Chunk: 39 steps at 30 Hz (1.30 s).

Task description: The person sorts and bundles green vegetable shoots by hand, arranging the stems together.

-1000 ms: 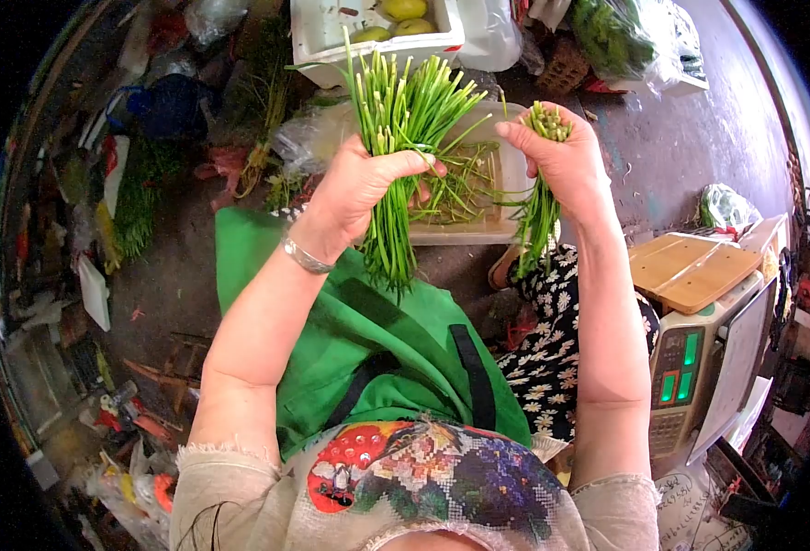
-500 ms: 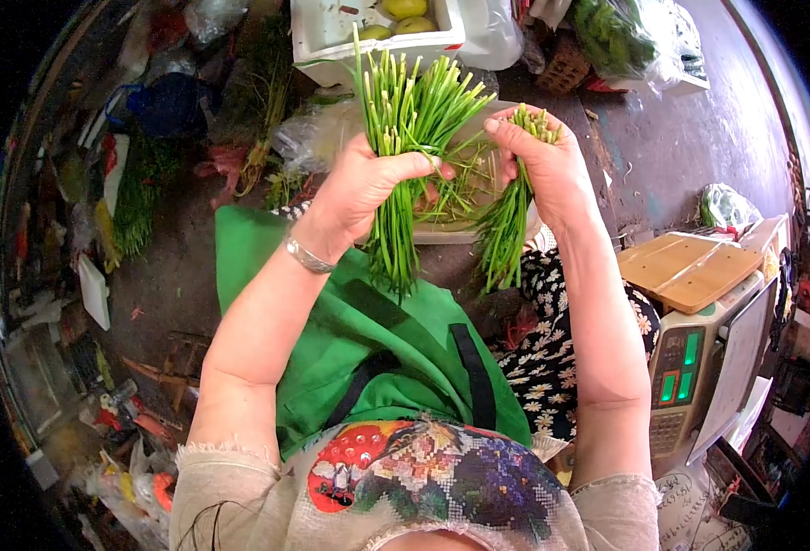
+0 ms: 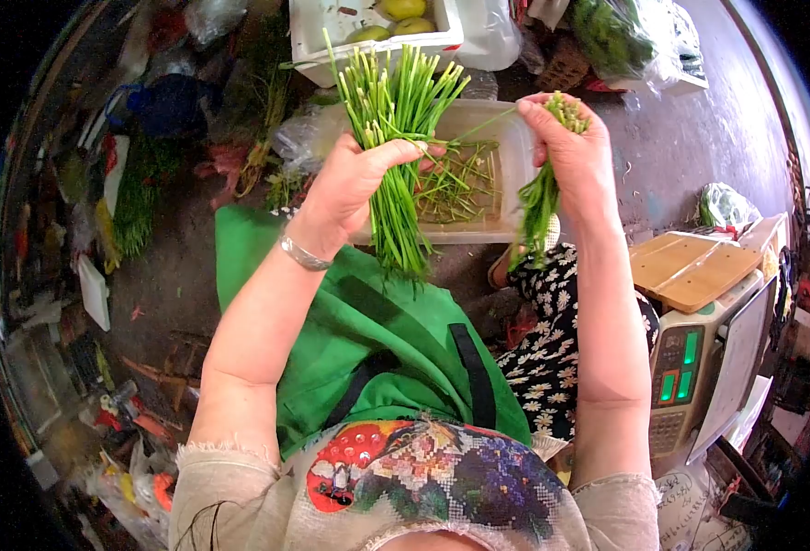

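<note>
My left hand (image 3: 350,179) is wrapped around a thick bunch of chives (image 3: 394,207), its pale cut ends up and its green tips hanging down. In my right hand (image 3: 584,165) is a smaller bunch of chives (image 3: 538,207), also with cut ends at the top. One thin chive stalk (image 3: 489,124) stretches between the two hands, its right end at my right thumb and fingers. Below and between the hands stands a translucent plastic tub (image 3: 474,237), with loose green stalk pieces (image 3: 460,188) on its bottom.
A white foam box (image 3: 322,66) with yellow-green fruit stands beyond the tub. On the right is a scale (image 3: 676,376) with lit green displays and a wooden board (image 3: 690,266) on top. Bagged greens (image 3: 612,37) lie at the upper right; a green apron (image 3: 331,312) covers my lap.
My right hand has moved right and slightly up with its bunch, away from the left. My left hand has shifted slightly left. A single stalk now spans the gap, and more of the tub shows.
</note>
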Motion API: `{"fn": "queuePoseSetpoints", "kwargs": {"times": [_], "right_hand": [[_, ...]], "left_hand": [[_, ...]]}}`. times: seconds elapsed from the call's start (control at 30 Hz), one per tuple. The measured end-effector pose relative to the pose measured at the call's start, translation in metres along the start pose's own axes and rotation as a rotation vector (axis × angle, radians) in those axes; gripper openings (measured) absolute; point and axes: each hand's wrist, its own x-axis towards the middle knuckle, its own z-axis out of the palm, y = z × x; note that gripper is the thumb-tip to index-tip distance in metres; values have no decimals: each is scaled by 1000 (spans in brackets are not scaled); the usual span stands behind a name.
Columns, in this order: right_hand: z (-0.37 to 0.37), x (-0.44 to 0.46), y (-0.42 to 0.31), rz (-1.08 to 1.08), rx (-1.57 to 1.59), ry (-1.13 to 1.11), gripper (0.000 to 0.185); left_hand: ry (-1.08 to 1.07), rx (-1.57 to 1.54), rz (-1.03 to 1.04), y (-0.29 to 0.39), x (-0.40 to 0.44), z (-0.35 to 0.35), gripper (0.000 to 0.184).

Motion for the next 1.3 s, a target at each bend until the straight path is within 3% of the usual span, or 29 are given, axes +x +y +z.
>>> {"fn": "queuePoseSetpoints", "kwargs": {"times": [0.3, 0.37, 0.43, 0.53, 0.63, 0.7, 0.83, 1.1, 1.3], "right_hand": [[21, -8, 14, 214, 418, -151, 17], [20, -8, 13, 204, 438, -128, 17], [14, -4, 13, 115, 410, -47, 16], [-9, 12, 10, 48, 539, -49, 14], [-25, 18, -1, 9, 703, -35, 12], [-23, 12, -16, 8, 671, 53, 12], [-18, 7, -12, 6, 456, -81, 14], [-2, 4, 3, 39, 327, -141, 14], [13, -4, 7, 3, 35, -114, 24]], "left_hand": [[-125, -10, -3, -4, -2, 9, 32], [-113, -14, -9, -6, -1, 9, 33], [-14, -19, 18, -8, 2, 6, 19], [10, 12, -1, -4, 2, 0, 30], [2, -5, 7, -2, 0, 0, 29], [22, -5, -2, 0, -1, 3, 29], [-67, 6, 18, 3, -2, 5, 29], [-52, -3, 10, 3, -2, 6, 30], [-128, -40, -15, 3, -3, 6, 32]]}}
